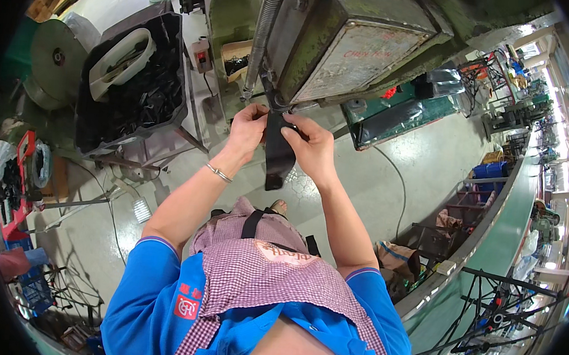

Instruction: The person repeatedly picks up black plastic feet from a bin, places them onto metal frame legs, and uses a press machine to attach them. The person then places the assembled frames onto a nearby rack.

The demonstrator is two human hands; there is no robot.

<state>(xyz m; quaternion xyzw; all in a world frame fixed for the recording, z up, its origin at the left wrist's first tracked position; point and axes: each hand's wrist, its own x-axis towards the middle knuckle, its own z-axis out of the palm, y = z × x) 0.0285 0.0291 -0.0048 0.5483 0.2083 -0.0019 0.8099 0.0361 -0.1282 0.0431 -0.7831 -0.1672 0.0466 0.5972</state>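
Note:
A flat black strip (pixel 279 152), wider than a finger, hangs below the working head of a worn green machine (pixel 362 57). My left hand (pixel 248 130) is closed at the strip's upper left edge, thumb and fingers pinched together close under the machine. From the other side my right hand (pixel 310 145) grips the strip's upper right edge, its thumb lying on the black surface and its fingers curled. The strip's top end disappears under the machine head, so what it meets there is hidden. Its lower end dangles free above the floor.
On my left stands a black bin (pixel 130 124) full of black pieces, a white plastic scoop-like container (pixel 122 64) on top. A coil spring (pixel 266 31) runs down the machine's front. A red switch box (pixel 202 55) sits beside it. A long green bench (pixel 490 258) curves along my right.

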